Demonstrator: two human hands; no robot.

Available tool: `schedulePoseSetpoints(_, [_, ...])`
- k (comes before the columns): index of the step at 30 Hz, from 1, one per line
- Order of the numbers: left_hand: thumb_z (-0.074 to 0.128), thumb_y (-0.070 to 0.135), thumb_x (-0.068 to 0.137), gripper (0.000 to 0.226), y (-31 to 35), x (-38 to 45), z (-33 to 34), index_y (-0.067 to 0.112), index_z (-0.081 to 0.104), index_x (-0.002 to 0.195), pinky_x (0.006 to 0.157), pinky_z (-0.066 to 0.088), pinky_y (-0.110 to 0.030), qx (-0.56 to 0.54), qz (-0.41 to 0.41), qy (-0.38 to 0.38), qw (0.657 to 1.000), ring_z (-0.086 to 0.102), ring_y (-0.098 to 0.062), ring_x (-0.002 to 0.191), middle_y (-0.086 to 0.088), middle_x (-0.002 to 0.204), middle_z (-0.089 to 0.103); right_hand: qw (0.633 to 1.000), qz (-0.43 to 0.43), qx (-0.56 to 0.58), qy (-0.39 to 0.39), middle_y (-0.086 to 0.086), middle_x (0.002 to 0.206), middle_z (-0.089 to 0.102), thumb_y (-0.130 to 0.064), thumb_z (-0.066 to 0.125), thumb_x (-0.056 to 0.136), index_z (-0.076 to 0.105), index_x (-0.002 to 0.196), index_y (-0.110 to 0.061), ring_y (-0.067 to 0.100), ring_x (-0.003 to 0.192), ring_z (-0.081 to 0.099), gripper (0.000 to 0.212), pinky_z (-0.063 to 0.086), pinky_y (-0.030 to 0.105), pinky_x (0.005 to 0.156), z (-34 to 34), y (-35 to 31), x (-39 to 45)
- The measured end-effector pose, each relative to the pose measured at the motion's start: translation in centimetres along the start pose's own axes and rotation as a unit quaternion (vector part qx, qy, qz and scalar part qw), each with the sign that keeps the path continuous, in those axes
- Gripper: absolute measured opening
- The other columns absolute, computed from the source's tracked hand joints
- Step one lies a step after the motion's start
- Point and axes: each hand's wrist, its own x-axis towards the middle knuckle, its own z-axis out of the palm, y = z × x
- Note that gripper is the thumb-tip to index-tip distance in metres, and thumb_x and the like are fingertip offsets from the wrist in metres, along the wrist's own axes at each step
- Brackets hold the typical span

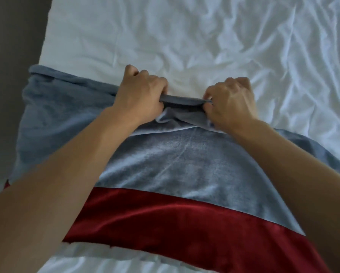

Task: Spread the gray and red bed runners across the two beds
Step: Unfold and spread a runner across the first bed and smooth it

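Left hand [140, 95], right hand [231, 101] fingers curled, clamped on folded far edge of gray-red bed runner [165, 164]; wrinkled white sheet [204, 46] at 12 o'clock.

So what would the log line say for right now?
left hand: grips runner edge | right hand: grips same edge | runner: bunched on bed | step: spreading

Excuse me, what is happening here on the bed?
A person is laying a gray and red bed runner across a white bed. The left hand and right hand both grip the runner's far gray edge, which is bunched between them. The red band lies nearest the person. The sheet beyond is wrinkled.
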Motion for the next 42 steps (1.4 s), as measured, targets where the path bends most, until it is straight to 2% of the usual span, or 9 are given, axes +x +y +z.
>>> schedulePoseSetpoints(3, [0.061,0.015,0.081,0.01,-2.4,-0.8,-0.8,0.022,0.064,0.087,0.089,0.03,-0.042,0.015,-0.017,-0.002,1.0,0.053,-0.024,0.082,0.003,0.082,0.067,1.0,0.017,0.008,0.002,0.008,0.088,0.072,-0.014,0.059,0.087,0.076,0.097,-0.016,0.029,0.094,0.06,0.02,0.034,0.042,0.103,-0.1,-0.6,0.1])
schedulePoseSetpoints(8, [0.064,0.012,0.079,0.012,-5.0,-0.9,-1.7,0.022,0.061,0.085,0.091,0.029,-0.04,0.048,-0.011,0.008,0.999,0.056,-0.024,0.081,0.003,0.082,0.067,0.993,-0.109,0.028,0.025,0.006,0.093,0.068,-0.005,0.053,0.088,0.068,0.106,-0.014,0.031,0.089,0.059,0.025,0.038,0.042,0.092,0.9,-5.2,1.9])
schedulePoseSetpoints(13, [0.065,0.011,0.076,0.013,-7.7,0.3,-2.7,0.02,0.062,0.085,0.095,0.03,-0.041,0.06,-0.028,0.002,0.998,0.059,-0.028,0.075,-0.002,0.084,0.069,1.0,0.001,0.014,0.017,0.007,0.098,0.07,-0.006,0.052,0.089,0.073,0.101,-0.017,0.03,0.098,0.057,0.027,0.036,0.042,0.094,0.5,-1.7,3.5])
schedulePoseSetpoints(18, [0.061,0.011,0.078,0.014,-7.7,0.9,-1.5,0.024,0.061,0.084,0.092,0.029,-0.041,0.062,-0.073,-0.015,0.995,0.058,-0.028,0.077,-0.002,0.083,0.068,0.998,-0.024,0.048,-0.038,0.004,0.102,0.069,-0.012,0.058,0.084,0.069,0.113,-0.019,0.028,0.099,0.059,0.033,0.037,0.042,0.096,0.3,0.8,-0.2])
schedulePoseSetpoints(25, [0.06,0.033,0.085,0.009,6.2,4.0,0.5,0.03,0.061,0.093,0.094,0.03,-0.039,-0.035,0.043,-0.076,0.996,0.057,-0.019,0.083,0.008,0.09,0.067,0.988,0.083,0.002,-0.132,0.0,0.096,0.072,-0.02,0.059,0.083,0.066,0.105,-0.028,0.025,0.095,0.06,0.024,0.036,0.041,0.098,-1.2,12.5,-8.3])
schedulePoseSetpoints(28, [0.057,0.033,0.09,0.008,13.6,5.5,1.7,0.028,0.061,0.093,0.095,0.03,-0.037,-0.038,0.094,-0.091,0.991,0.057,-0.018,0.086,0.008,0.092,0.066,0.978,0.132,-0.004,-0.159,-0.004,0.091,0.071,-0.024,0.059,0.083,0.061,0.09,-0.037,0.019,0.083,0.053,0.014,0.037,0.037,0.095,-1.9,17.6,-11.6])
schedulePoseSetpoints(31, [0.056,0.031,0.091,0.005,20.2,6.5,3.0,0.028,0.06,0.089,0.094,0.028,-0.035,-0.047,0.129,-0.096,0.986,0.054,-0.017,0.085,0.008,0.089,0.065,0.971,0.162,-0.008,-0.175,-0.007,0.09,0.07,-0.026,0.059,0.083,0.062,0.089,-0.038,0.019,0.087,0.056,0.015,0.037,0.035,0.096,-2.3,21.6,-14.1])
schedulePoseSetpoints(37, [0.056,0.035,0.092,0.01,30.4,6.9,5.0,0.027,0.06,0.088,0.095,0.028,-0.035,-0.033,0.165,-0.122,0.978,0.056,-0.017,0.085,0.007,0.086,0.066,0.975,0.176,0.002,-0.135,-0.002,0.095,0.074,-0.019,0.047,0.096,0.07,0.1,-0.03,0.022,0.092,0.061,0.026,0.037,0.038,0.096,-2.5,28.0,-18.1])
schedulePoseSetpoints(42, [0.058,0.046,0.089,0.017,35.4,7.9,6.5,0.03,0.064,0.085,0.094,0.029,-0.033,-0.065,0.158,-0.169,0.971,0.056,-0.013,0.083,0.012,0.083,0.065,0.979,0.146,0.022,-0.139,-0.002,0.102,0.073,-0.024,0.053,0.093,0.073,0.1,-0.034,0.022,0.096,0.061,0.024,0.035,0.036,0.099,-2.4,31.8,-19.0])
